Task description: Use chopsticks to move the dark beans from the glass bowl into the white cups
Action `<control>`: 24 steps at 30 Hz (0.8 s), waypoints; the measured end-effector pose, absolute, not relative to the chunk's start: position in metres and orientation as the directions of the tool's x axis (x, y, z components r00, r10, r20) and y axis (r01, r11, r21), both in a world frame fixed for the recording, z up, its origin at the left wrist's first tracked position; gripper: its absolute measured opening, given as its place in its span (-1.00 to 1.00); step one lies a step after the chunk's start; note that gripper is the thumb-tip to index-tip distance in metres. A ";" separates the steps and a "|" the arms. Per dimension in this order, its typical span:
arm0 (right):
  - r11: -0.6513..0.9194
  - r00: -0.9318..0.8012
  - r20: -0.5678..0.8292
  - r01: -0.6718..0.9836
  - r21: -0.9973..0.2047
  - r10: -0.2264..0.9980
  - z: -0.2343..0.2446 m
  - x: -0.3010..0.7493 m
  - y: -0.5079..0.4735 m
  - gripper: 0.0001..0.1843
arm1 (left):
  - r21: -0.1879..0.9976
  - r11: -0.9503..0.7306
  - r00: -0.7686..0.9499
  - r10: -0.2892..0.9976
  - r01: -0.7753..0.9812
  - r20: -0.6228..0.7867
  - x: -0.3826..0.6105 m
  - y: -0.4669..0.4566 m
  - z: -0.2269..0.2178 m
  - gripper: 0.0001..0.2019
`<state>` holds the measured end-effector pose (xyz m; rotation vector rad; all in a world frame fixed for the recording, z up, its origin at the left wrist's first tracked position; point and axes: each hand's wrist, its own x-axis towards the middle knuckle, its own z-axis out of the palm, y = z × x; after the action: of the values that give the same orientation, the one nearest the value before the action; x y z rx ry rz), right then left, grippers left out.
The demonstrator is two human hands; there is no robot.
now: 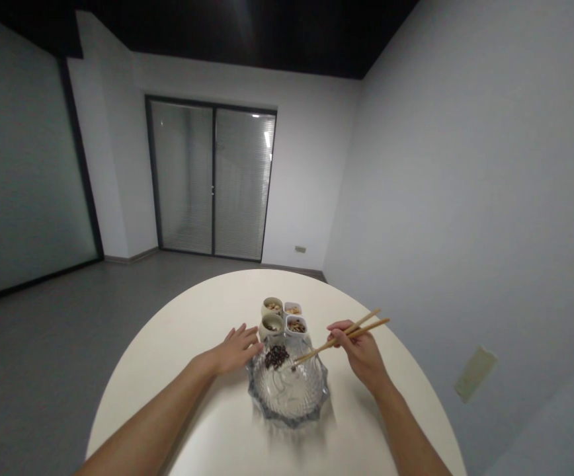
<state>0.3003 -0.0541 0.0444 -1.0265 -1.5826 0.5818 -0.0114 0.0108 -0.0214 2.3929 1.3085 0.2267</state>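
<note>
"What does the right hand [361, 354] have?"
"Its grip pinches chopsticks [336, 342], tips over a glass bowl [287, 396] holding dark beans [277, 357]."
"And the left hand [237, 350]?"
"Its grip is spread, just beside the bowl, near four small dishes [282, 316] on the table [207, 317]."

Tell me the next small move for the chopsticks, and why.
Probably nudge the chopsticks slightly left and pinch the dark pieces in the glass bowl. The tips, held in the right hand, sit just beside that pile, and the open left hand is already at the bowl's rim.
</note>
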 end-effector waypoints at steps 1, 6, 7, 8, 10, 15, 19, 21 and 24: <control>0.493 -0.028 0.511 0.315 -0.811 0.859 0.044 0.301 -0.054 -0.52 | 0.421 -0.480 0.547 0.836 0.770 -0.047 -0.011 0.010 -0.021 -0.41; 0.473 -0.080 0.475 0.336 -0.815 0.876 0.038 0.303 -0.050 -0.52 | 0.424 -0.476 0.546 0.836 0.770 -0.053 -0.009 0.010 -0.021 -0.43; 0.473 -0.085 0.474 0.336 -0.815 0.877 0.037 0.303 -0.049 -0.52 | 0.424 -0.475 0.545 0.837 0.771 -0.055 -0.009 0.010 -0.020 -0.43; 0.471 -0.089 0.471 0.337 -0.815 0.878 0.036 0.303 -0.049 -0.52 | 0.423 -0.474 0.544 0.837 0.772 -0.057 -0.008 0.010 -0.020 -0.43; 0.468 -0.093 0.466 0.341 -0.815 0.880 0.037 0.302 -0.049 -0.53 | 0.419 -0.474 0.544 0.837 0.775 -0.058 -0.008 0.009 -0.018 -0.43; 0.476 -0.096 0.474 0.347 -0.808 0.875 0.041 0.300 -0.051 -0.56 | 0.424 -0.475 0.544 0.837 0.771 -0.051 -0.009 0.008 -0.017 -0.42; 0.470 -0.086 0.469 0.325 -0.821 0.879 0.042 0.298 -0.052 -0.58 | 0.426 -0.478 0.549 0.834 0.768 -0.056 -0.010 0.009 -0.019 -0.41; 0.467 -0.088 0.464 0.319 -0.825 0.881 0.042 0.298 -0.052 -0.60 | 0.426 -0.474 0.546 0.836 0.770 -0.057 -0.010 0.010 -0.020 -0.41; 0.467 -0.099 0.462 0.322 -0.823 0.882 0.042 0.298 -0.052 -0.61 | 0.431 -0.472 0.542 0.839 0.770 -0.050 -0.010 0.011 -0.021 -0.41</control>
<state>0.2980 -0.0525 0.0415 -1.0529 -1.6581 0.6609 -0.0102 0.0110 -0.0214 2.3789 1.3130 0.2354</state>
